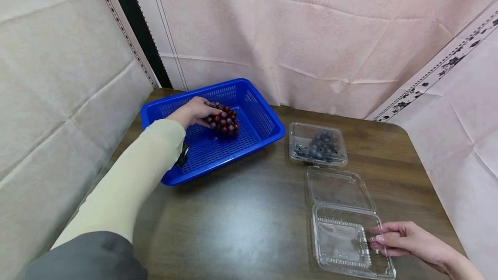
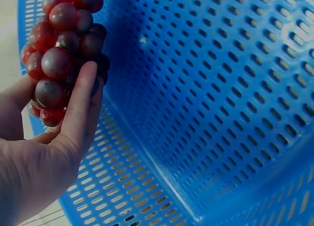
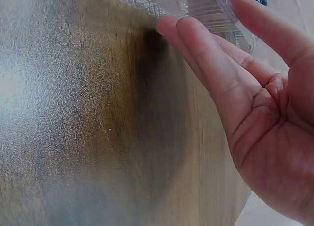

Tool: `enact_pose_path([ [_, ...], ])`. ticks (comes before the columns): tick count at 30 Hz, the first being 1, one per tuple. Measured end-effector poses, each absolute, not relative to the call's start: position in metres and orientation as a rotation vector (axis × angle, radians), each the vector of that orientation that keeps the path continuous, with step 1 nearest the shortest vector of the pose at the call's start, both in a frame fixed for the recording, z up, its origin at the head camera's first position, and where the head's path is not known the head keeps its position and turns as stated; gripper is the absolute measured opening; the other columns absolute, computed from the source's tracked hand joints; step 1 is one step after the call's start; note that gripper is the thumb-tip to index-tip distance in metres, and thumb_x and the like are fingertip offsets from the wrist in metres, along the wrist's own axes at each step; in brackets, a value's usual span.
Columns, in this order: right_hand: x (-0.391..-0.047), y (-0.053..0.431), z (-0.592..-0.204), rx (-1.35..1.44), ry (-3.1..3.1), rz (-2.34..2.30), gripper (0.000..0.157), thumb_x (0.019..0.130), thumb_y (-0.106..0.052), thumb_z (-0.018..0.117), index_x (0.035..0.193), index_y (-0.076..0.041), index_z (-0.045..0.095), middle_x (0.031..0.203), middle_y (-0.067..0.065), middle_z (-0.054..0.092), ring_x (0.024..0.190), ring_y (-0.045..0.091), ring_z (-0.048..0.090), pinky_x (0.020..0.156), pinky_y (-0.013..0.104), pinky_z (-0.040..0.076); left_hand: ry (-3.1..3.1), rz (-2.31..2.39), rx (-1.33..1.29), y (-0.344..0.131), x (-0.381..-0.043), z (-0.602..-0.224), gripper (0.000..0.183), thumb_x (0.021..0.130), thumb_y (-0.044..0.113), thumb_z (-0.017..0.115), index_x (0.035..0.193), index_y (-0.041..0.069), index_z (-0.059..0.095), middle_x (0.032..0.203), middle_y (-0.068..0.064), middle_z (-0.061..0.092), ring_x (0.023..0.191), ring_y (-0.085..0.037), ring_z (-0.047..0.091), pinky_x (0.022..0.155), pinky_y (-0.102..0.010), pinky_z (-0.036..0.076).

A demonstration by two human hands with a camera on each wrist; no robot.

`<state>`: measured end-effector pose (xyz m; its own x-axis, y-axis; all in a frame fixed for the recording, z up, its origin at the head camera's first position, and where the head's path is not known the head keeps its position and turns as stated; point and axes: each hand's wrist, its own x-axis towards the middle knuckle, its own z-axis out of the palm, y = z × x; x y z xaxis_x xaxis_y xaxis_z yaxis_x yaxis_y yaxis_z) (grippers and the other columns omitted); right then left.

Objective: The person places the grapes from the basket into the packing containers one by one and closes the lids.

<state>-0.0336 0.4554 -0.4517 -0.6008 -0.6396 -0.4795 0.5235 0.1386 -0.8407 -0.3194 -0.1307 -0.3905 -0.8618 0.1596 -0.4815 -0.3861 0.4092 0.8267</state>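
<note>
Grapes, a red bunch (image 1: pixel 229 125), sit left of centre in the head view, gripped between the thumb and fingers of the left hand (image 1: pixel 196 110) within the blue perforated basket (image 1: pixel 253 128); whether they touch its floor I cannot tell. At lower right, the right hand (image 1: pixel 408 243) pinches the side wall of an empty, open clear clamshell (image 1: pixel 338 245) on the wooden surface (image 1: pixel 233 219). Right of centre stands another clear clamshell (image 1: pixel 295 132) with dark grapes (image 1: pixel 323 144) inside. The red bunch is probably fairly weighty, its smooth skins slippery and easily bruised, so a loose cradle around several berries looks safer than a hard squeeze on one. The thin clamshell seems light and bendy, best steadied by its rim.
</note>
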Motion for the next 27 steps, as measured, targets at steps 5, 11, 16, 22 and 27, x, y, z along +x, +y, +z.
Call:
enact_pose_path([
  [5,-0.035,0.455,-0.452,-0.117,1.483,-1.62,0.039,0.103,0.002,0.034,0.137,0.02,0.033,0.128,0.031,0.055,0.119,0.03,0.057,0.095,0.041,0.048,2.127,1.555,-0.177,-0.136,-0.319,-0.383,0.05,0.096,0.016,0.059,0.139,0.001,0.038,0.139,-0.021,0.038,0.113,-0.036,0.054,0.082,-0.042,0.058],
  [11,-0.037,0.455,-0.453,-0.119,1.499,-1.612,0.038,0.103,0.001,0.035,0.136,0.021,0.034,0.128,0.031,0.055,0.118,0.03,0.057,0.093,0.04,0.049,2.074,1.637,-0.144,-0.14,-0.317,-0.364,0.055,0.095,0.017,0.06,0.142,0.002,0.035,0.142,-0.022,0.036,0.117,-0.039,0.053,0.084,-0.042,0.057],
  [16,-0.037,0.455,-0.454,-0.133,1.503,-1.613,0.038,0.102,0.002,0.035,0.135,0.021,0.034,0.127,0.031,0.055,0.118,0.031,0.057,0.094,0.041,0.048,2.043,1.7,-0.087,-0.139,-0.314,-0.341,0.049,0.094,0.016,0.062,0.135,0.002,0.039,0.133,-0.022,0.044,0.091,-0.028,0.065,0.08,-0.039,0.058],
  [22,-0.037,0.454,-0.453,-0.143,1.483,-1.63,0.039,0.102,0.002,0.035,0.135,0.023,0.032,0.127,0.031,0.055,0.118,0.032,0.057,0.094,0.042,0.047,1.966,1.781,-0.056,-0.138,-0.31,-0.315,0.041,0.094,0.015,0.062,0.128,0.003,0.041,0.125,-0.018,0.049,0.08,-0.024,0.068,0.082,-0.041,0.058],
  [27,-0.038,0.454,-0.453,-0.145,1.476,-1.629,0.039,0.102,0.003,0.034,0.135,0.023,0.032,0.127,0.029,0.056,0.118,0.032,0.057,0.095,0.042,0.046,1.935,1.807,-0.03,-0.134,-0.307,-0.302,0.035,0.094,0.015,0.063,0.122,0.004,0.045,0.125,-0.017,0.049,0.085,-0.025,0.067,0.083,-0.042,0.057],
])
